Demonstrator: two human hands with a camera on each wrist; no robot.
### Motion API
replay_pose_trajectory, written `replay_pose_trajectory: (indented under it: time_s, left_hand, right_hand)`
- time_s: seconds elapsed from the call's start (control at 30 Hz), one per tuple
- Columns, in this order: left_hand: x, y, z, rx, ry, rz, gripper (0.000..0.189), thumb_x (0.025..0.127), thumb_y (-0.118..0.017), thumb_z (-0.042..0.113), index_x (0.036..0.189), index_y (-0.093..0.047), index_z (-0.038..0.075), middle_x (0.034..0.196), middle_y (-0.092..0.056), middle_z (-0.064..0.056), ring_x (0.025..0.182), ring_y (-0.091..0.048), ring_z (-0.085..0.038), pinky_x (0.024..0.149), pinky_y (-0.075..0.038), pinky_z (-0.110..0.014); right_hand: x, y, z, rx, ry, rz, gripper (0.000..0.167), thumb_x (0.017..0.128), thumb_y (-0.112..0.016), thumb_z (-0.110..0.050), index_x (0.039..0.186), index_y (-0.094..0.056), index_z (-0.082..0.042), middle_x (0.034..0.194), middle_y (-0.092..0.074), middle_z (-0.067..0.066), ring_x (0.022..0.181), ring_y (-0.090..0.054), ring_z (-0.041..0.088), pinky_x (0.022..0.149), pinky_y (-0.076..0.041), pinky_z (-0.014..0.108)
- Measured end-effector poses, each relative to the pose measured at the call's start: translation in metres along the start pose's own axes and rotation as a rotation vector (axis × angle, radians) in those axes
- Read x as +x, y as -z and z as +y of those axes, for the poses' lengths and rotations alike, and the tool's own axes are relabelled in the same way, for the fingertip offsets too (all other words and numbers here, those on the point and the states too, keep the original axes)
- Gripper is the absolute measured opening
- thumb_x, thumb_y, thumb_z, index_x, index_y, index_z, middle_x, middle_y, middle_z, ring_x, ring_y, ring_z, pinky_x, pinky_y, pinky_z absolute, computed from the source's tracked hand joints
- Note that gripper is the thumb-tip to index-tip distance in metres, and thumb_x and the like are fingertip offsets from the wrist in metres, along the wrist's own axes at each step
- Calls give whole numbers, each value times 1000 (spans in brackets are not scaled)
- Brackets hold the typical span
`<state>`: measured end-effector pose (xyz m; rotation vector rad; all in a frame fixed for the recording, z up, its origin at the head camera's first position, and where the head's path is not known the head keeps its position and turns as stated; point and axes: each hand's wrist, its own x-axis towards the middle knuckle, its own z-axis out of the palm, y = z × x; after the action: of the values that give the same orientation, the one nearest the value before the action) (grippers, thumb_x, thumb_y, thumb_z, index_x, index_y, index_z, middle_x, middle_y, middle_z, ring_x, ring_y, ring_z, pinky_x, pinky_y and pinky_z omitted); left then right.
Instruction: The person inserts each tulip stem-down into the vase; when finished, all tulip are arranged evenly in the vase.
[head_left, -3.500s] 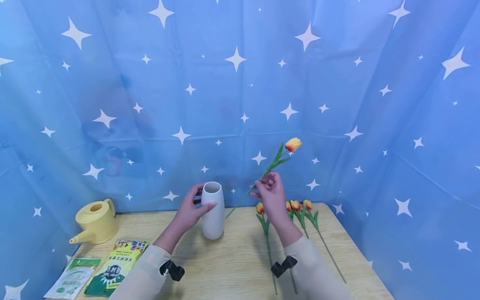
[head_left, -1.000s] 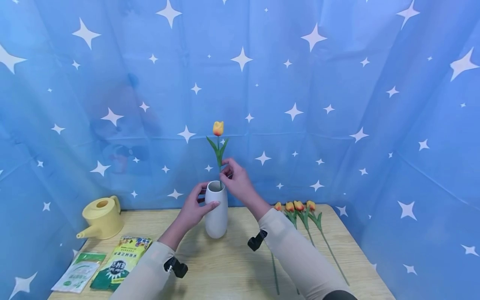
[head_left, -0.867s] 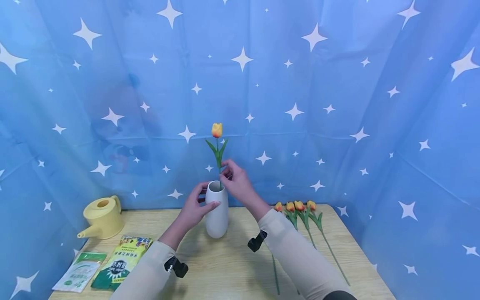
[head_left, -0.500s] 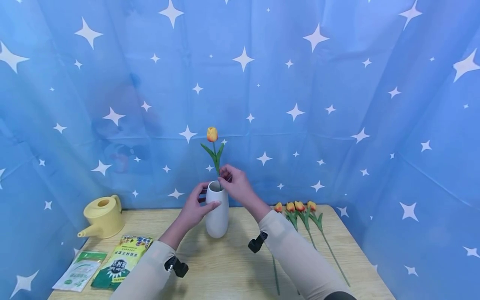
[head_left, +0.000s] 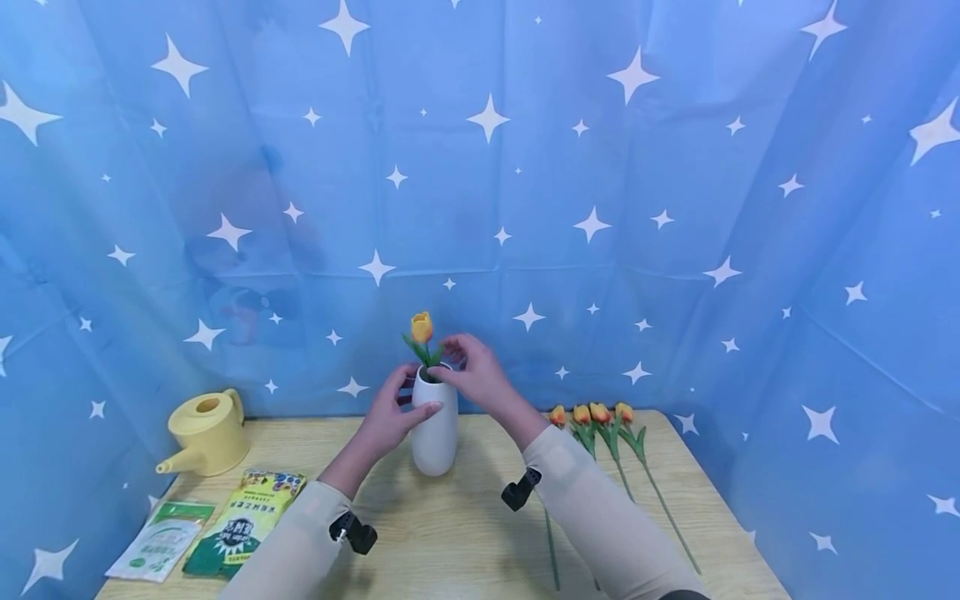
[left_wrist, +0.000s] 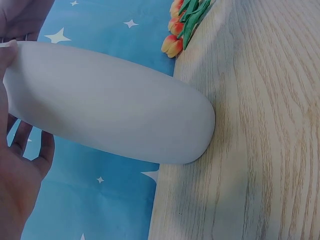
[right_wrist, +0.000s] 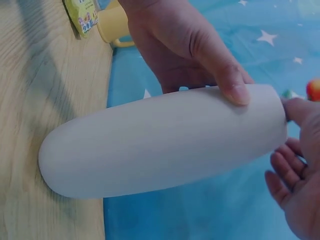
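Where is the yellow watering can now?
In the head view, the yellow watering can stands at the table's far left corner, behind two packets, left of the white vase.

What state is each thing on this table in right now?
White vase: upright, gripped by left hand.
Tulip in vase: stem down inside, bloom above the rim, right hand at the vase mouth.
Four spare tulips: lying flat on the table.
Yellow watering can: upright, untouched.
Two packets: lying flat.
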<state>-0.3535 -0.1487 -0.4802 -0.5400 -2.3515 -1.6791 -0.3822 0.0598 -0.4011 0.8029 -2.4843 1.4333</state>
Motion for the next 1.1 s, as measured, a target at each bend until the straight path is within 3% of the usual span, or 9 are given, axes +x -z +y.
replay_pose_trajectory:
  time_s: [0.33, 0.47, 0.7, 0.87, 1.1]
  left_hand:
    - [-1, -2, 0, -6, 19, 11, 69, 100, -86, 41, 155, -51, 19, 150, -57, -13, 140, -56, -41, 117, -47, -67]
    - [-2, -2, -1, -11, 19, 6, 71, 99, -86, 40, 156, -50, 17, 151, -57, -14, 141, -55, -43, 117, -46, -70]
    - [-2, -1, -2, -4, 46, 12, 70, 97, -87, 47, 152, -52, 19, 151, -57, -12, 142, -55, -44, 117, -47, -69]
    - [-3, -1, -1, 3, 68, 17, 72, 95, -87, 51, 150, -52, 20, 151, -58, -12, 142, -55, -44, 116, -48, -68]
    - [-3, -2, 0, 6, 74, 16, 71, 96, -87, 48, 151, -52, 19, 152, -58, -12, 143, -55, -44, 116, -48, -68]
  right_hand:
    - [-14, 7, 11, 68, -16, -9, 52, 100, -86, -34, 141, -67, -9, 133, -69, 14, 116, -66, 34, 96, -60, 48]
    - [-23, 12, 14, 88, -36, 10, 48, 100, -87, -31, 139, -68, -12, 133, -68, 16, 119, -65, 39, 99, -58, 51]
    - [-42, 22, 23, 110, -73, 61, 39, 100, -86, -29, 132, -69, -14, 125, -69, 4, 119, -65, 40, 100, -57, 50]
    - [-58, 28, 30, 138, -99, 80, 37, 101, -86, -29, 130, -70, -13, 122, -69, 4, 122, -63, 44, 103, -55, 51]
    - [-87, 37, 40, 139, -160, 112, 37, 99, -87, -27, 129, -71, -13, 122, -70, 4, 116, -64, 30, 101, -55, 46]
